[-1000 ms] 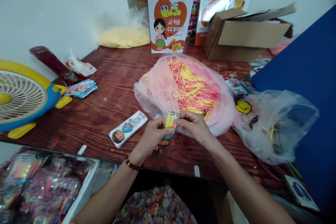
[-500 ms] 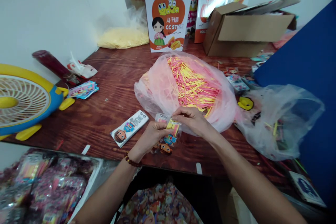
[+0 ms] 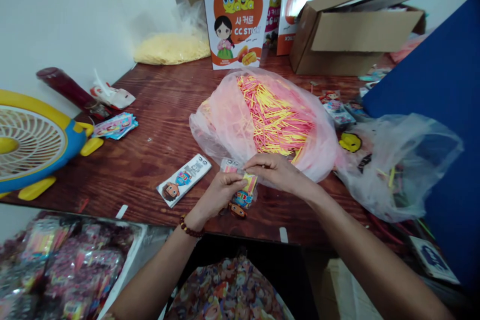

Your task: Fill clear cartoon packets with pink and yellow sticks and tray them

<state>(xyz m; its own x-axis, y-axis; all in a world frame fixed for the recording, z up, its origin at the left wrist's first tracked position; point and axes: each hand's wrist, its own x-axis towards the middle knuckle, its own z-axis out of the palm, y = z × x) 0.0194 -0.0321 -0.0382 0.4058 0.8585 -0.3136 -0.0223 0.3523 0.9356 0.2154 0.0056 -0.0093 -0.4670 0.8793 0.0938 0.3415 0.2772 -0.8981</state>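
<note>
Near the table's front edge, my left hand pinches a small clear printed packet with pink and yellow sticks showing inside. My right hand has its thumb and fingertips pinched together at the packet's upper end; whether they grip the film or a stick is hidden. Just behind both hands lies a big translucent bag, open at the top, full of thin pink and yellow sticks. Left of my left hand lies a stack of flat printed packets.
A yellow and blue fan stands at the left, near printed cards. Below the table edge is a box of filled packets. Cartons and an open cardboard box stand behind. A clear plastic bag lies right.
Both hands stay at the packet with nearly the same pinch. My right fingertips have shifted slightly over its upper end. The whole view has tilted a little downward.
</note>
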